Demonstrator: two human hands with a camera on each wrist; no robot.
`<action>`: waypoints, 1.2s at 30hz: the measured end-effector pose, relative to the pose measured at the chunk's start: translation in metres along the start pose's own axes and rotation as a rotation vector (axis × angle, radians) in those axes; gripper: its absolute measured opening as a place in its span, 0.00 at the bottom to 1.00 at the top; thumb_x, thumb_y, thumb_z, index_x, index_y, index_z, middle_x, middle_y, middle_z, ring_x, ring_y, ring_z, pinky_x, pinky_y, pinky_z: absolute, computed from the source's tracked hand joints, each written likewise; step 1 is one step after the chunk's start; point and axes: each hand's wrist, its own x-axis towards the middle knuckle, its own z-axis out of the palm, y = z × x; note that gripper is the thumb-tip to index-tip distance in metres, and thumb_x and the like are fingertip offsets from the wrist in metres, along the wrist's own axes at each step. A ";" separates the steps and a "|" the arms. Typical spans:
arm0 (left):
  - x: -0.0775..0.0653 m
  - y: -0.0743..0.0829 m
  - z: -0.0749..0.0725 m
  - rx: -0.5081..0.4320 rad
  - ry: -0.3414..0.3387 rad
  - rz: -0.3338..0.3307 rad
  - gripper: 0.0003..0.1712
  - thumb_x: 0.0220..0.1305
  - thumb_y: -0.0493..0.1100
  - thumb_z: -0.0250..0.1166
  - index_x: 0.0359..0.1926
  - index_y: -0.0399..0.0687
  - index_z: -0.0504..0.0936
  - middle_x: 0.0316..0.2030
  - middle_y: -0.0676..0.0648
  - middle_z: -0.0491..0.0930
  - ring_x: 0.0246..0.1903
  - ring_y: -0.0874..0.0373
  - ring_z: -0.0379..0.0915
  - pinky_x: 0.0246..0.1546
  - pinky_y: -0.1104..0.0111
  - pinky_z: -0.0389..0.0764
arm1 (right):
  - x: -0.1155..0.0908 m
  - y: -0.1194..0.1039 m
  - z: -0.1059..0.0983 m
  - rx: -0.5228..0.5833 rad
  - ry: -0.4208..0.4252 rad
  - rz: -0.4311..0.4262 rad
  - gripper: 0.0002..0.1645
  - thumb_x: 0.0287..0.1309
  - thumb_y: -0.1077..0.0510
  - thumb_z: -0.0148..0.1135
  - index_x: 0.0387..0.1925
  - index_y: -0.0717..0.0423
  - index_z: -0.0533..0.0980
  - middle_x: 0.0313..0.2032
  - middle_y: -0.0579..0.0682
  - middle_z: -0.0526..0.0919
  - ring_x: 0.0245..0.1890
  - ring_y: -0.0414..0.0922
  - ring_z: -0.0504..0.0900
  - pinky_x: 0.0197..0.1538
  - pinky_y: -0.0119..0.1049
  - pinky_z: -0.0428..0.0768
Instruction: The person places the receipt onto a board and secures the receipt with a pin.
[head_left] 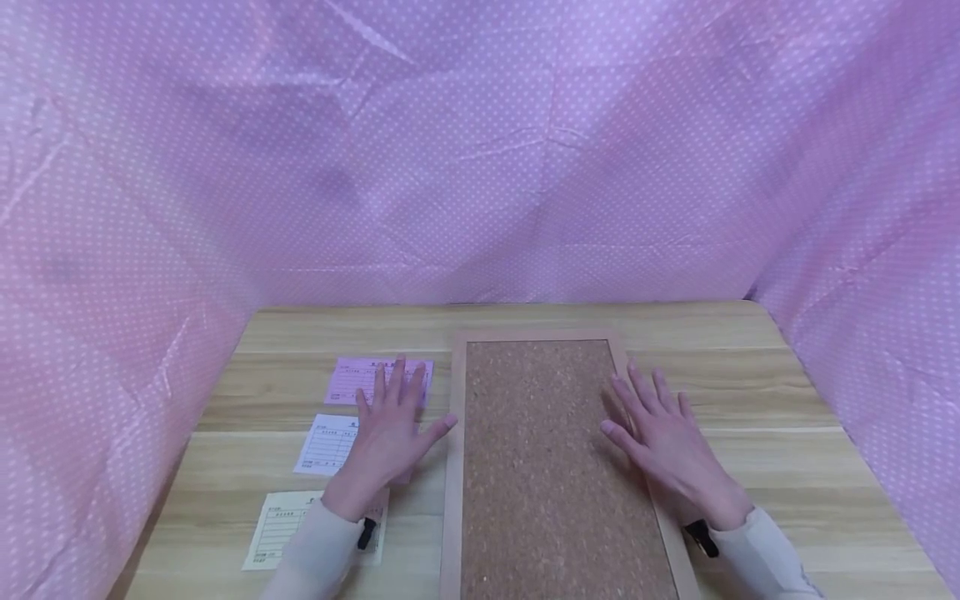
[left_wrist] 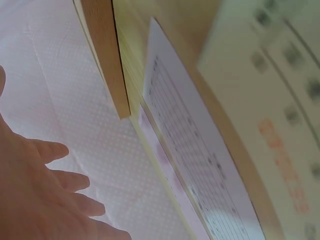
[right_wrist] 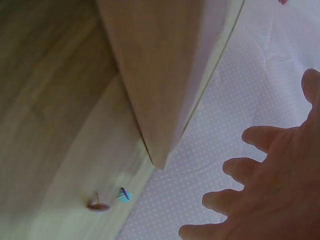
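Note:
A cork board (head_left: 551,467) in a wooden frame (head_left: 453,467) lies between my hands. My left hand (head_left: 390,433) has its fingers spread above three printed slips: a pink one (head_left: 347,385), a white one (head_left: 321,446) and a pale yellow one (head_left: 279,529), each partly covered by that hand or arm. Over the board's right edge, my right hand (head_left: 671,446) is spread too. Neither hand holds anything. In the right wrist view, a brown round-headed tack (right_wrist: 98,206) and a small teal item (right_wrist: 124,195) lie on the table; the head view hides them.
The wood-grain table (head_left: 772,467) has a pink dotted cloth (head_left: 510,167) hanging behind it and at both sides. In the left wrist view, the frame's side (left_wrist: 102,50) rises above the tabletop near the white slip (left_wrist: 185,125).

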 end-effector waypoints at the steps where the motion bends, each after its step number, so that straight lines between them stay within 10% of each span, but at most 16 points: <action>1: 0.000 -0.002 -0.001 -0.002 -0.001 -0.003 0.57 0.68 0.76 0.55 0.83 0.46 0.49 0.82 0.35 0.35 0.78 0.28 0.27 0.67 0.26 0.34 | 0.000 0.001 0.001 -0.005 -0.003 -0.001 0.45 0.75 0.34 0.50 0.81 0.52 0.55 0.81 0.61 0.46 0.78 0.70 0.41 0.69 0.77 0.43; 36: 0.026 -0.076 -0.046 -0.079 -0.033 -0.104 0.53 0.75 0.65 0.56 0.77 0.26 0.51 0.76 0.22 0.47 0.74 0.21 0.40 0.65 0.24 0.45 | -0.005 0.014 0.020 -0.127 -0.097 -0.137 0.49 0.70 0.30 0.56 0.78 0.57 0.63 0.79 0.60 0.57 0.77 0.68 0.51 0.68 0.75 0.54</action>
